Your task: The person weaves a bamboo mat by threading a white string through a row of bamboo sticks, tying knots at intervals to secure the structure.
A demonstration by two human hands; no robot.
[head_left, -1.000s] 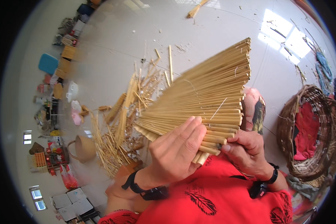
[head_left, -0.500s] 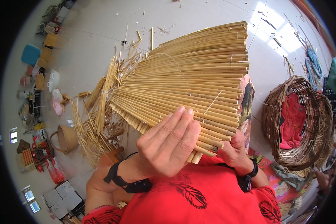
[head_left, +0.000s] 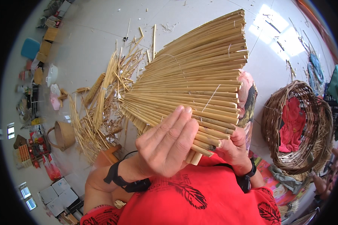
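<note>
A fan-shaped mat of yellow stalks [head_left: 191, 71], joined with white thread, is held up in front of my red shirt. Its wide side with the cut stalk ends faces right, and it narrows toward the left. My left hand [head_left: 168, 142] lies over the near edge, its fingers together and pressed on the top face; the thumb is hidden. At the near right corner my right hand [head_left: 234, 148] grips the cut ends, with its fingers partly hidden beneath the mat. A short white thread [head_left: 211, 98] shows on the stalks beyond my left fingertips.
Loose stalks and scraps [head_left: 101, 108] are heaped on the floor at the left, near a handled basket [head_left: 64, 135]. On the right stands a brown wicker basket [head_left: 268, 123] with red cloth [head_left: 292, 123] inside. Blue cord [head_left: 316, 67] lies behind it. Boxes and household goods line the left side.
The mat's far end has swung up and away, and its narrow left end has shifted right. Both hands keep their hold in nearly the same place.
</note>
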